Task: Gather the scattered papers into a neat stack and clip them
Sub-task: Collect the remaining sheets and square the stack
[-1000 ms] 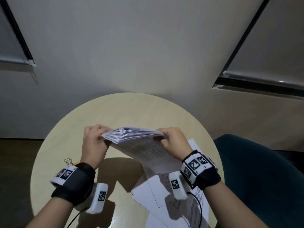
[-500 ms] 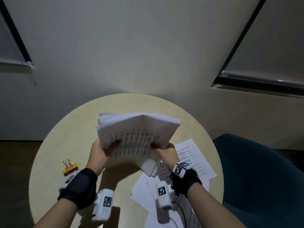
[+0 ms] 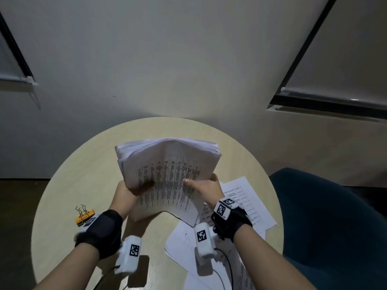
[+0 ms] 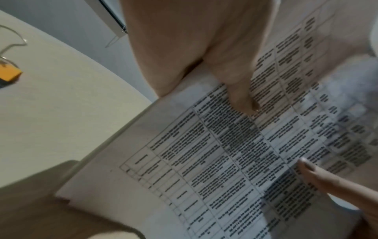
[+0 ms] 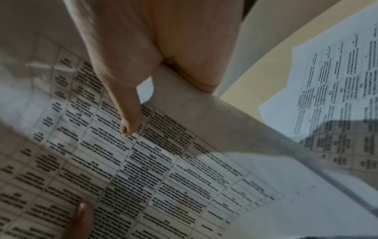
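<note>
A thick stack of printed papers (image 3: pixel 167 170) stands tilted above the round table (image 3: pixel 88 176), its printed face toward me. My left hand (image 3: pixel 134 190) grips the stack's left edge, thumb on the front sheet (image 4: pixel 241 97). My right hand (image 3: pixel 202 186) grips the right edge, thumb (image 5: pixel 128 119) pressed on the print (image 5: pixel 163 169). Several loose sheets (image 3: pixel 247 201) lie flat on the table at the right, under my right wrist. An orange binder clip (image 3: pixel 84 213) lies on the table at the left, beside my left wrist; it shows at the edge of the left wrist view (image 4: pixel 9 74).
A dark teal chair (image 3: pixel 335 227) stands close to the table's right side. A wall rises just behind the table. Wrist camera cables trail over the near table edge.
The stack was held flat with its edge toward me; both hands have turned it upright, print facing me, and now lowered it slightly toward the table.
</note>
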`<state>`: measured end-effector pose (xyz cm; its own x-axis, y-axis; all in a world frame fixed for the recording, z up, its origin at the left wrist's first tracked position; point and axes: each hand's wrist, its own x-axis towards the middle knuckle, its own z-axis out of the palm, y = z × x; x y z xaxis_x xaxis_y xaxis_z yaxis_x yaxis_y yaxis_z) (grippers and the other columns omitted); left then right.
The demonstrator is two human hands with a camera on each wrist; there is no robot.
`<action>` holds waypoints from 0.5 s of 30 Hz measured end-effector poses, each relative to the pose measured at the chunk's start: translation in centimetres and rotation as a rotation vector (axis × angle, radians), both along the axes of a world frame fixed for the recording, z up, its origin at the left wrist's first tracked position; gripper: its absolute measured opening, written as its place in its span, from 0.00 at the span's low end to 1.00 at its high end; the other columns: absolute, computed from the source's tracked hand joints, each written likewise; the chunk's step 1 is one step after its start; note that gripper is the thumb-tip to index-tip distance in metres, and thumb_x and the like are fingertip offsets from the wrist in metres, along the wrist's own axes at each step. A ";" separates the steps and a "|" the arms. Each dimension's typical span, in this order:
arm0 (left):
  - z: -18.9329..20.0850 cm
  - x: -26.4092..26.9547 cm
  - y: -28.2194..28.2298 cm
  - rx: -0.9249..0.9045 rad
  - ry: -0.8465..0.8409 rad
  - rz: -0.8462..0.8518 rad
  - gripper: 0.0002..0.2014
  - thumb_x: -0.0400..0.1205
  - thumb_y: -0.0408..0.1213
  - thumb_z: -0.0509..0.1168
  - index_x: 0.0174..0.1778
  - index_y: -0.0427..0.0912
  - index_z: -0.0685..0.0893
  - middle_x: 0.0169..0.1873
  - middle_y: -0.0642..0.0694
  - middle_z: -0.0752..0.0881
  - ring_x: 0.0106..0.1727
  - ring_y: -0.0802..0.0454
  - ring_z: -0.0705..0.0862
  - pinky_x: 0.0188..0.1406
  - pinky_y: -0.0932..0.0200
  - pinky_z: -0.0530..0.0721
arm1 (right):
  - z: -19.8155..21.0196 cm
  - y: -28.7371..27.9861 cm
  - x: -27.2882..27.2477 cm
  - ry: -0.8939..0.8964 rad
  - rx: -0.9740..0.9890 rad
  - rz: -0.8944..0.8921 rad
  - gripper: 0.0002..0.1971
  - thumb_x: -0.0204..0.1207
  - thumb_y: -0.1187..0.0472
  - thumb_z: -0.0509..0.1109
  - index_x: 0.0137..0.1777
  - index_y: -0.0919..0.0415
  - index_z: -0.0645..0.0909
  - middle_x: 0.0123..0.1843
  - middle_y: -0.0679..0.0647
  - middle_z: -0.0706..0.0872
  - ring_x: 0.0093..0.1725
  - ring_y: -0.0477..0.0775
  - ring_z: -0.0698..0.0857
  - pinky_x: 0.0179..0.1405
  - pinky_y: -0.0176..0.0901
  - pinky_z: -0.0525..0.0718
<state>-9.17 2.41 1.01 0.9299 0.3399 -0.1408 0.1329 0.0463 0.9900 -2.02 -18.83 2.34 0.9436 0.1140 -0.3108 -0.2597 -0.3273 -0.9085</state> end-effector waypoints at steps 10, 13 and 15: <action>-1.5 -1.3 0.8 0.031 0.059 -0.048 0.17 0.68 0.39 0.81 0.48 0.57 0.85 0.50 0.55 0.89 0.53 0.51 0.87 0.59 0.42 0.85 | -1.8 -0.4 -0.9 0.053 -0.016 0.105 0.20 0.64 0.56 0.84 0.56 0.58 0.87 0.54 0.50 0.91 0.54 0.50 0.89 0.55 0.38 0.87; -2.4 -1.6 0.6 0.033 0.090 -0.089 0.18 0.73 0.30 0.76 0.51 0.58 0.82 0.51 0.54 0.88 0.53 0.53 0.86 0.63 0.43 0.82 | -4.2 -0.5 -0.9 0.102 -0.076 0.103 0.21 0.63 0.57 0.84 0.57 0.59 0.88 0.52 0.48 0.91 0.52 0.47 0.89 0.57 0.37 0.86; -2.6 -1.7 0.6 0.031 0.111 -0.087 0.18 0.74 0.30 0.75 0.50 0.58 0.83 0.51 0.53 0.88 0.55 0.46 0.86 0.63 0.41 0.82 | -5.1 -0.5 -1.1 0.110 -0.046 0.102 0.19 0.62 0.64 0.84 0.55 0.60 0.89 0.47 0.47 0.91 0.52 0.51 0.90 0.51 0.36 0.88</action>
<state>-10.83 3.00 -1.56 0.9352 0.2645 -0.2353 0.2441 -0.0005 0.9697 -3.13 -19.37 -2.76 0.8880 0.1906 -0.4185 -0.3200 -0.3975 -0.8600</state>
